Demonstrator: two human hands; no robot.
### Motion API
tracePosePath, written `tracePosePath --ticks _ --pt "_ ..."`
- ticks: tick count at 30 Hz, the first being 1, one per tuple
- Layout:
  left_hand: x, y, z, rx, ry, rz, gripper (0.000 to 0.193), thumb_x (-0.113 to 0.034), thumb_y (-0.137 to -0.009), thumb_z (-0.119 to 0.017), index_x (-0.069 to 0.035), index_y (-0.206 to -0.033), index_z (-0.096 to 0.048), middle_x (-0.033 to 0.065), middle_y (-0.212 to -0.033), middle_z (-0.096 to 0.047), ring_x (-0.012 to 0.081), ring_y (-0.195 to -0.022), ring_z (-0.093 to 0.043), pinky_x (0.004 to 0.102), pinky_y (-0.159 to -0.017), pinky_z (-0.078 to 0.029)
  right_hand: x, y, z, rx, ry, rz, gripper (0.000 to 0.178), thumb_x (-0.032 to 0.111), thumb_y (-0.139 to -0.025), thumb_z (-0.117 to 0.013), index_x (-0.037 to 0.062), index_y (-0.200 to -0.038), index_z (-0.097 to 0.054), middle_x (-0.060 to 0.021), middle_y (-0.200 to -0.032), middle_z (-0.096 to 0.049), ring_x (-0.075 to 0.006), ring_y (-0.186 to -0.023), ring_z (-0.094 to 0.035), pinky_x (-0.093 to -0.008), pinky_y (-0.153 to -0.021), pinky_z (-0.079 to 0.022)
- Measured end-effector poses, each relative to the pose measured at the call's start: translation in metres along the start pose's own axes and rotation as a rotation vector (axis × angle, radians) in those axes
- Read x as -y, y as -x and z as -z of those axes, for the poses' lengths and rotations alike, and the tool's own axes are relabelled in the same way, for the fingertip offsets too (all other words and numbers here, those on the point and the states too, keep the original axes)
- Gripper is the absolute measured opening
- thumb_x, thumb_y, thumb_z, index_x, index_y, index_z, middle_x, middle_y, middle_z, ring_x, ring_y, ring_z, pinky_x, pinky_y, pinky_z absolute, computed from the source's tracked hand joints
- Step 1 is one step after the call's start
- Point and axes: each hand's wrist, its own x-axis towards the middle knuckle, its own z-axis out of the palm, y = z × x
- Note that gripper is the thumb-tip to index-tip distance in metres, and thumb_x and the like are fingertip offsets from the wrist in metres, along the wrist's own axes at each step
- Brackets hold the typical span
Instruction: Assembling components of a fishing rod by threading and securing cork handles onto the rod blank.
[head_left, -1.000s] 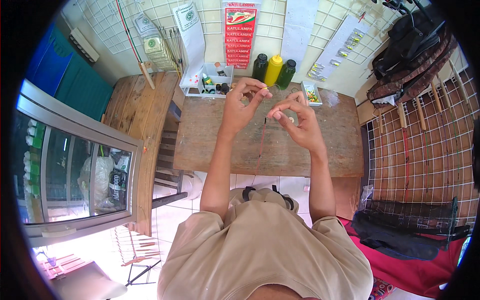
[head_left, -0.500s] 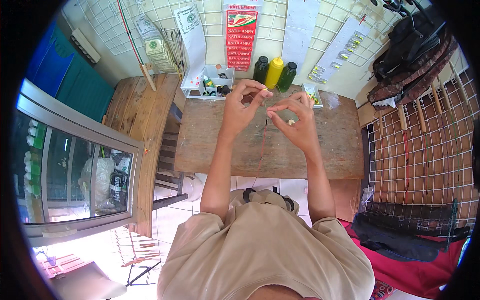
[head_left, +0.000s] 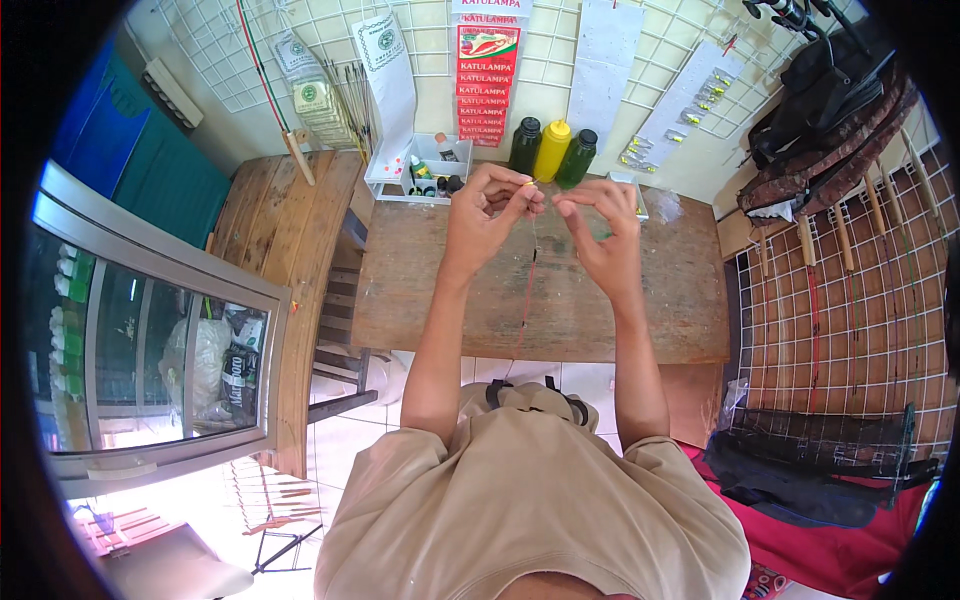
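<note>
Over the table, my left hand [head_left: 490, 208] is closed in a pinch on a small yellow piece [head_left: 529, 183] at its fingertips. Below it hangs a thin fishing line [head_left: 534, 240] with a dark bit and a slender red section, running down toward my lap. Just to the right, my right hand [head_left: 600, 220] has thumb and forefinger brought together, the other fingers curled loosely. Whatever lies between those fingertips is too fine to make out. The two hands are a small gap apart, both above the wooden table [head_left: 440, 300].
Behind my hands stand two dark green bottles [head_left: 525, 145] and a yellow squeeze bottle [head_left: 552, 150]. A white tray [head_left: 412, 195] of small bottles sits at the back left, a small white box [head_left: 640, 205] at the back right. A glass cabinet [head_left: 180, 350] is on the left.
My right hand has shifted a little to the right, away from my left hand, and its fingers have turned. My left hand stays nearly in place, still pinching the yellow piece.
</note>
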Motion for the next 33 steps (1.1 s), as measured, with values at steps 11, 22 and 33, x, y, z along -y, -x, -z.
tracePosePath --ticks 11,22,33 --pt "-0.002 -0.001 0.004 0.026 -0.057 0.019 0.010 -0.002 -0.088 -0.059 0.002 -0.097 -0.054 0.0111 -0.088 -0.067 0.0143 -0.083 -0.066 0.0245 -0.070 -0.054 0.007 -0.015 0.007 0.177 0.152 0.234 0.026 0.004 -0.068 -0.073 0.0192 -0.090 -0.074 0.0011 -0.095 -0.058 -0.0228 -0.092 -0.046 -0.0348 -0.081 -0.042" --pt "-0.003 0.002 0.006 0.033 -0.088 0.030 0.009 -0.005 -0.091 -0.057 -0.001 -0.096 -0.052 0.0117 -0.093 -0.068 0.0152 -0.079 -0.067 0.0233 -0.061 -0.052 0.008 -0.008 0.017 0.188 -0.110 0.207 0.017 -0.005 -0.067 -0.068 0.0028 -0.082 -0.062 -0.0049 -0.089 -0.062 -0.0230 -0.090 -0.055 -0.0338 -0.077 -0.046" --pt "-0.009 0.011 -0.002 0.066 -0.015 0.046 0.012 -0.011 -0.092 -0.057 -0.004 -0.100 -0.050 0.0103 -0.090 -0.067 0.0155 -0.077 -0.067 0.0228 -0.057 -0.050 0.003 -0.005 0.015 -0.137 -0.079 0.009 0.012 -0.004 -0.076 -0.066 0.0017 -0.087 -0.063 -0.0082 -0.083 -0.063 -0.0178 -0.074 -0.058 -0.0276 -0.063 -0.045"
